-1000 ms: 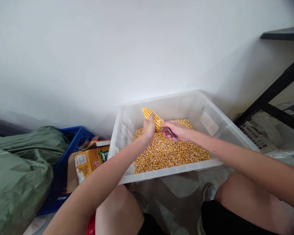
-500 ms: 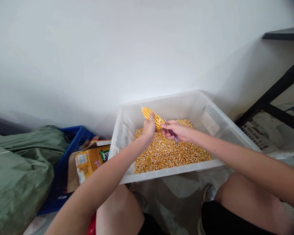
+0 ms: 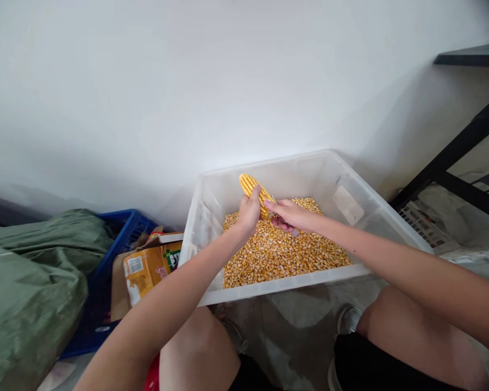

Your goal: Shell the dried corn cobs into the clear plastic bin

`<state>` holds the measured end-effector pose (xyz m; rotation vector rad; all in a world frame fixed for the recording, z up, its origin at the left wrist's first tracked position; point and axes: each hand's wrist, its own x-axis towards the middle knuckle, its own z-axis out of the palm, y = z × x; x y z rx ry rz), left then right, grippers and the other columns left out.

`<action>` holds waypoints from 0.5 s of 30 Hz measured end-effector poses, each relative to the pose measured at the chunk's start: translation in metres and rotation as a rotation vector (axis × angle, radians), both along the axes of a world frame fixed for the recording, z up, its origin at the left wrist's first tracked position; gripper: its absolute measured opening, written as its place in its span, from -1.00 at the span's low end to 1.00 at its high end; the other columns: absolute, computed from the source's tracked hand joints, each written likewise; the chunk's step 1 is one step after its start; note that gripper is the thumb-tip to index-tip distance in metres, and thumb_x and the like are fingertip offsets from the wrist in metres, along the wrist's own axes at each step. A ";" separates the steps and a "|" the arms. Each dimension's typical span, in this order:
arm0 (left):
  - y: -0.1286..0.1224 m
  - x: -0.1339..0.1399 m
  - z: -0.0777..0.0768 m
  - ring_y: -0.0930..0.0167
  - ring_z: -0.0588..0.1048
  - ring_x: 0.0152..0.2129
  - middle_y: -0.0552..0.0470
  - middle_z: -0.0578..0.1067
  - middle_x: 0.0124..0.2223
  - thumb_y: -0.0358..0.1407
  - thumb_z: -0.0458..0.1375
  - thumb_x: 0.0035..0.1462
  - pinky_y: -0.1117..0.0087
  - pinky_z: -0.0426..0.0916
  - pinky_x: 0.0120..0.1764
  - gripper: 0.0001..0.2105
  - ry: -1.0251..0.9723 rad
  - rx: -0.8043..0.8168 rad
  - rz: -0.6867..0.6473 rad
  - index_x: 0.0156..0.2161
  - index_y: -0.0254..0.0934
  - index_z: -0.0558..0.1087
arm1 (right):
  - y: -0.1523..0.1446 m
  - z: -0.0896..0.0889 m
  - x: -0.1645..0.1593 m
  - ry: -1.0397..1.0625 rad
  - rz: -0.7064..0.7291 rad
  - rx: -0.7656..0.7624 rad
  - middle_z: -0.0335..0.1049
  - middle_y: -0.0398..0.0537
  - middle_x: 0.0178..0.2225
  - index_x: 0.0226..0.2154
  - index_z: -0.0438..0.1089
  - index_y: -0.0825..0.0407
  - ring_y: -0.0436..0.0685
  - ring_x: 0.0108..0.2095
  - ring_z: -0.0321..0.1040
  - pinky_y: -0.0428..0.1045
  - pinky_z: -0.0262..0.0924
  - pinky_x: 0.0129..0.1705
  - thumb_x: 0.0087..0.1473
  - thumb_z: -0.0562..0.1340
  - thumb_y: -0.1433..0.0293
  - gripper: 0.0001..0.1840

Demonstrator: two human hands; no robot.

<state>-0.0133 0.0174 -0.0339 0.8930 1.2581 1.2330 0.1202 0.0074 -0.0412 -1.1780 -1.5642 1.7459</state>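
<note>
My left hand is wrapped around an ear of yellow corn, its tip pointing up and to the left. At the lower end of the ear is my right hand, closed on a slim screwdriver-like tool with a clear handle. The right thumb presses against the corn, and the fingers hide most of the tool. Both hands are over a translucent white plastic bin. Loose corn kernels cover the bin's bottom below them.
Left of the bin stands a blue plastic crate with a cardboard box and yellow packaging. A green sack lies over the crate. A black metal frame and a pale basket are at the right. A white wall rises behind.
The ear of corn has turned slightly and shifted a little right. My right hand has rolled over, its back now more upward, and the tool is more covered.
</note>
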 end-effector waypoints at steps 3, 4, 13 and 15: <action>0.001 -0.001 0.000 0.50 0.32 -0.67 0.06 0.35 -0.53 0.05 0.12 0.07 0.52 0.17 -0.63 -0.61 -0.006 -0.023 0.000 -0.36 -0.30 0.34 | 0.000 0.001 0.005 0.014 0.039 0.016 0.23 -0.22 -0.60 -0.33 0.23 0.03 -0.12 -0.74 0.04 -0.19 -0.11 -0.79 0.11 0.13 -0.08 -0.51; 0.001 -0.001 0.000 0.49 0.33 -0.66 0.05 0.36 -0.53 0.06 0.12 0.06 0.51 0.17 -0.62 -0.60 -0.003 -0.032 -0.005 -0.36 -0.30 0.35 | 0.001 0.001 0.006 0.018 0.052 0.009 0.23 -0.22 -0.60 -0.33 0.23 0.02 -0.12 -0.74 0.04 -0.19 -0.12 -0.79 0.11 0.13 -0.07 -0.53; 0.001 -0.001 0.001 0.34 0.47 -0.54 -0.06 0.48 -0.46 0.11 0.08 0.06 0.43 0.26 -0.56 -0.56 0.030 -0.083 -0.034 -0.31 -0.29 0.38 | 0.005 0.001 0.011 0.043 0.075 -0.047 0.28 -0.19 -0.58 -0.35 0.24 0.02 -0.11 -0.72 0.10 -0.19 -0.04 -0.77 0.15 0.16 0.06 -0.64; 0.002 -0.003 0.001 0.35 0.47 -0.54 -0.07 0.49 -0.45 0.12 0.07 0.06 0.44 0.26 -0.57 -0.56 0.040 -0.085 -0.019 -0.31 -0.29 0.38 | 0.007 0.003 0.013 0.067 0.120 -0.107 0.35 -0.15 -0.55 -0.30 0.24 0.02 -0.07 -0.69 0.18 -0.17 0.05 -0.74 0.13 0.20 0.07 -0.65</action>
